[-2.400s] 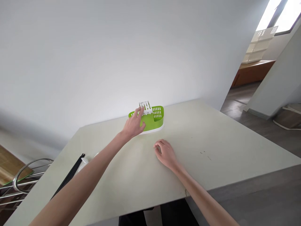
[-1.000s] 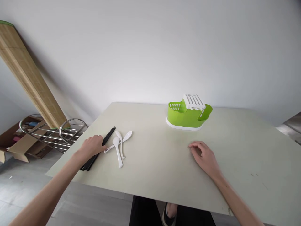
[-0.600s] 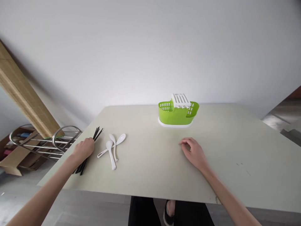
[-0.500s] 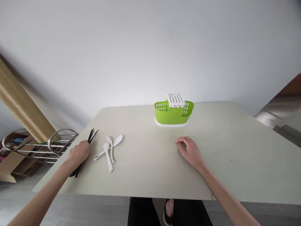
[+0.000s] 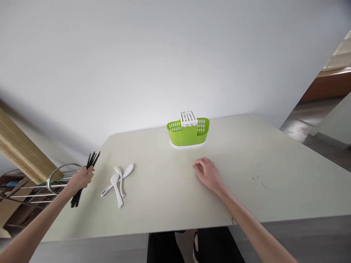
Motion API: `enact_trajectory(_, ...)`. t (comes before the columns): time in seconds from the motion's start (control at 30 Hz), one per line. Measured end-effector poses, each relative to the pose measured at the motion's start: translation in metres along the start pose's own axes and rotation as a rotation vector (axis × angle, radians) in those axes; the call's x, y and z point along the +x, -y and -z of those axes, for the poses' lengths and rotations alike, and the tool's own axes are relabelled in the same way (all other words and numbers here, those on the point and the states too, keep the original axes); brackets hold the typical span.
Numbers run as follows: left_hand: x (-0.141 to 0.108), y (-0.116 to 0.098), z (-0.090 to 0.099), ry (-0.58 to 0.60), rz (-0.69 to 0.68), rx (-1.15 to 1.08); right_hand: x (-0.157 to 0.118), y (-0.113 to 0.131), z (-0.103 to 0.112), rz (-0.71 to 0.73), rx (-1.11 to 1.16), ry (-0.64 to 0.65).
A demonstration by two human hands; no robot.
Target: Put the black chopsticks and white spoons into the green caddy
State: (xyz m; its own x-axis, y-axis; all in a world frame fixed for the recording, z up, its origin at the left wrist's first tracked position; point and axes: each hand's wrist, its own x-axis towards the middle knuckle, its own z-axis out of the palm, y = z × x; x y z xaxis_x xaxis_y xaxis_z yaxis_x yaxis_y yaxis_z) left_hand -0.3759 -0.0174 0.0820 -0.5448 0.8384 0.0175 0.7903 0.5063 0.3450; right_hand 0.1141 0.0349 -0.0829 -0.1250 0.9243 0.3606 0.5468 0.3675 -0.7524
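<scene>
My left hand (image 5: 81, 178) is wrapped round a bundle of black chopsticks (image 5: 77, 197) above the table's left side; their tips fan out past the fingers. Beside it on the tabletop, several white spoons (image 5: 117, 190) lie crossed over one another. Near the table's middle, my right hand (image 5: 208, 174) rests on its side with loosely curled fingers and nothing visible in them. Beyond it stands a green basket (image 5: 186, 138) with a white base and a white slotted holder (image 5: 188, 118) on top.
The pale table (image 5: 164, 204) reaches back to a white wall (image 5: 164, 65). Left of it are a metal rack (image 5: 41, 190), a bamboo board (image 5: 24, 146) and a cardboard box. My legs are below the front edge.
My left hand has lifted the chopsticks off the tabletop, and they stand more steeply. The view has shifted slightly to the right; my right hand keeps its curled pose on the table.
</scene>
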Motion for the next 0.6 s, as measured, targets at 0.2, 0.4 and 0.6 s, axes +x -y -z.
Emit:
enact_trajectory(0.2,-0.029,-0.078,-0.020,0.559,0.079,-0.796,0.001,0.002,0.002,0.006,0.005,0.020)
enact_trajectory(0.4,-0.070,-0.160,-0.070,0.874,0.035,-1.103,0.003,0.003,0.002,0.010,0.008,0.015)
enact_trajectory(0.6,-0.105,-0.214,-0.119,0.980,-0.028,-1.212,0.004,0.009,0.004,-0.042,0.103,0.018)
